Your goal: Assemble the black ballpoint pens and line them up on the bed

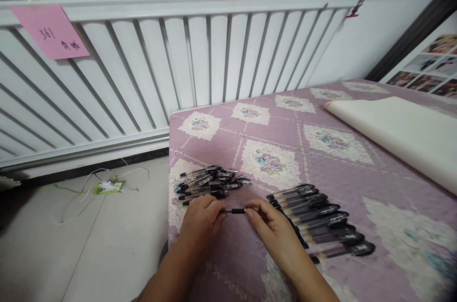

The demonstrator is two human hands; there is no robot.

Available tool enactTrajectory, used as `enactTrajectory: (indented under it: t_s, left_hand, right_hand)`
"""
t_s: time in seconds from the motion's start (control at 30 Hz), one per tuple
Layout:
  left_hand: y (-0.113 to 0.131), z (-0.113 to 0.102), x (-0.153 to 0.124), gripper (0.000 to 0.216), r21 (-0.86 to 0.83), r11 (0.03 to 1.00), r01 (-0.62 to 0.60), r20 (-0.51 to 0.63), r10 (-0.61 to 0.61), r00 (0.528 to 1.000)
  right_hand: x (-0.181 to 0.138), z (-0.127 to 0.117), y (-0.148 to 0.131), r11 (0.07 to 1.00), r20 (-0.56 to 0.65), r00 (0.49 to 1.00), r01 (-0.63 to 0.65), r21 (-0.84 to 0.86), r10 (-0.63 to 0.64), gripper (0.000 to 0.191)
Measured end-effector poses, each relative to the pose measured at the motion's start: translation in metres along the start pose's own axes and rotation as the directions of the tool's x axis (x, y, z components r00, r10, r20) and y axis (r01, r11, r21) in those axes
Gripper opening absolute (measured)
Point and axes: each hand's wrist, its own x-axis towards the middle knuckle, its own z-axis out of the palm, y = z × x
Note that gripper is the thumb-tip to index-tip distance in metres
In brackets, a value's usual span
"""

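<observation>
Pinching one pen [238,211] between them, the left hand [203,214] and right hand [268,222] each close a grip on one end of it, over the floral cover [274,125] near its left edge. Two groups of pens lie there: one heap [207,180] beside that edge, one slanting row [337,218] farther from it, right of the right hand. Both overlap too much to count exactly. One pink note [52,33] hangs on one radiator [198,54].

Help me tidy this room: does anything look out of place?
Thin white cables sprawl untidily around a green-edged white rectangular block on the pale tiled floor. The heap of black-capped plastic pens looks jumbled beside the neater pen row.
</observation>
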Motion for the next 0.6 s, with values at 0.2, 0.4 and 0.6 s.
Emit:
enactTrajectory:
  t_s: [0.2, 0.4, 0.6]
  left_hand:
    - [-0.0003, 0.0006, -0.0007, 0.012, 0.011, 1.0, -0.021, -0.027, 0.022, 0.999]
    - [-0.001, -0.0005, -0.0002, 0.012, 0.042, 0.999, -0.031, -0.021, 0.031, 0.999]
    - [-0.0013, 0.0002, -0.0007, 0.013, 0.033, 0.999, -0.022, -0.017, 0.022, 1.0]
  right_hand:
    - [0.0007, 0.0015, 0.0022, 0.998, -0.002, 1.0, 0.016, -0.068, -0.016, 0.033]
    - [0.0006, 0.0017, 0.0006, 1.0, -0.009, 1.0, -0.008, 0.022, 0.008, 0.02]
    - [0.0002, 0.0028, -0.0025, 0.998, -0.013, 1.0, 0.014, -0.059, -0.015, 0.026]
